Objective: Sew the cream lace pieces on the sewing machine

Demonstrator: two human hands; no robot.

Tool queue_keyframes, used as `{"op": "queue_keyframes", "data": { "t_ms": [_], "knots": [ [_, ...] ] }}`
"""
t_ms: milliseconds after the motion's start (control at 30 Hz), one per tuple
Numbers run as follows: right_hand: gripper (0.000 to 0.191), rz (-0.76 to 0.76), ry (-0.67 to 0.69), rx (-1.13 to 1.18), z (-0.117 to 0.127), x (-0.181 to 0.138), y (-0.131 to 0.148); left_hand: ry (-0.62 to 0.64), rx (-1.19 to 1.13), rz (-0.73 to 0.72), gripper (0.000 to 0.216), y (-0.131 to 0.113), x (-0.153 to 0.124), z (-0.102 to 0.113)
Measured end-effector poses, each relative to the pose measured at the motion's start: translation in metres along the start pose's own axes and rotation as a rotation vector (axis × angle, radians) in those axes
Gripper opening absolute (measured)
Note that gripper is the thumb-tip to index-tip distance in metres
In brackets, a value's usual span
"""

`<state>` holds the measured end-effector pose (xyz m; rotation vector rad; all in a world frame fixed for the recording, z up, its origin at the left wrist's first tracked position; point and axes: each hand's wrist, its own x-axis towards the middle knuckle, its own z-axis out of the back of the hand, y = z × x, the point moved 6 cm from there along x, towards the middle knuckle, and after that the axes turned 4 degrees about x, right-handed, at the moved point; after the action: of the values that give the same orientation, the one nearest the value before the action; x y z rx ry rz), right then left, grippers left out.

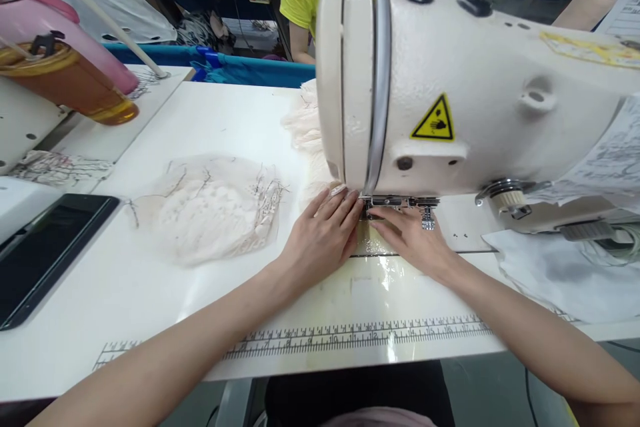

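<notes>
Pale lace fabric (307, 140) lies under the presser foot (400, 203), mid-bench (225, 113). Left hand (323, 235) and right hand (413, 237) press it flat — grip wide, clasping nothing. Fingertips (353, 197) sit so near that foot, I'd say, a sudden feed could catch one.

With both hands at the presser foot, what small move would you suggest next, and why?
Probably feed the pale fabric slightly forward under the presser foot: left hand and right hand lie flat on it, fingertips right beside the foot.

Garment workshop — industrial sewing machine (480, 93), lace pieces (210, 207), co-workers' benches behind.
</notes>
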<state>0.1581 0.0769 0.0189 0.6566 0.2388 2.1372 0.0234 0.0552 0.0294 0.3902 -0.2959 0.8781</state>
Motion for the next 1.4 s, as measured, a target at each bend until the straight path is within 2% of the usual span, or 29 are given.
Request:
{"op": "queue_keyframes", "data": {
  "t_ms": [167, 300, 367, 433, 500, 600, 667, 800, 967, 1100, 1267, 1333, 1400],
  "knots": [
    [0.023, -0.063, -0.015, 0.014, 0.000, 0.000, -0.006, 0.022, 0.023, 0.017, 0.037, -0.003, -0.002, 0.000],
    [0.023, -0.055, -0.035, 0.027, 0.001, -0.002, -0.010, 0.010, 0.069, -0.023, 0.033, -0.010, -0.003, 0.009],
    [0.024, -0.050, -0.026, 0.041, 0.001, -0.003, -0.011, 0.065, 0.084, 0.004, 0.029, -0.005, -0.004, 0.014],
    [0.025, -0.053, -0.010, 0.042, 0.000, -0.003, -0.012, 0.171, 0.109, 0.132, 0.024, 0.014, -0.007, 0.022],
    [0.026, -0.052, 0.004, 0.026, 0.000, -0.004, -0.011, 0.258, 0.156, 0.326, 0.020, 0.041, -0.018, 0.034],
    [0.027, -0.024, -0.008, 0.017, 0.002, -0.004, -0.008, 0.308, 0.131, 0.659, 0.016, 0.084, -0.046, 0.053],
    [0.027, -0.005, -0.018, 0.019, 0.002, -0.004, -0.007, 0.318, 0.023, 0.802, 0.014, 0.101, -0.065, 0.056],
    [0.029, 0.021, -0.070, -0.012, 0.002, -0.006, -0.008, 0.243, -0.065, 0.872, 0.019, 0.112, -0.085, 0.051],
    [0.031, 0.033, -0.092, -0.033, 0.001, -0.007, -0.007, 0.127, -0.223, 0.950, 0.019, 0.117, -0.093, 0.049],
    [0.035, 0.024, -0.092, -0.043, 0.003, -0.007, -0.006, 0.059, -0.327, 1.037, 0.018, 0.129, -0.099, 0.059],
    [0.038, 0.011, -0.028, -0.068, 0.000, -0.007, -0.007, 0.031, -0.429, 1.094, 0.018, 0.143, -0.110, 0.069],
    [0.036, 0.018, -0.037, -0.062, 0.001, -0.008, -0.007, -0.017, -0.445, 1.103, 0.018, 0.150, -0.113, 0.072],
    [0.033, 0.032, -0.054, -0.044, 0.001, -0.008, -0.006, -0.132, -0.412, 1.113, 0.016, 0.159, -0.116, 0.080]
  ]
}}
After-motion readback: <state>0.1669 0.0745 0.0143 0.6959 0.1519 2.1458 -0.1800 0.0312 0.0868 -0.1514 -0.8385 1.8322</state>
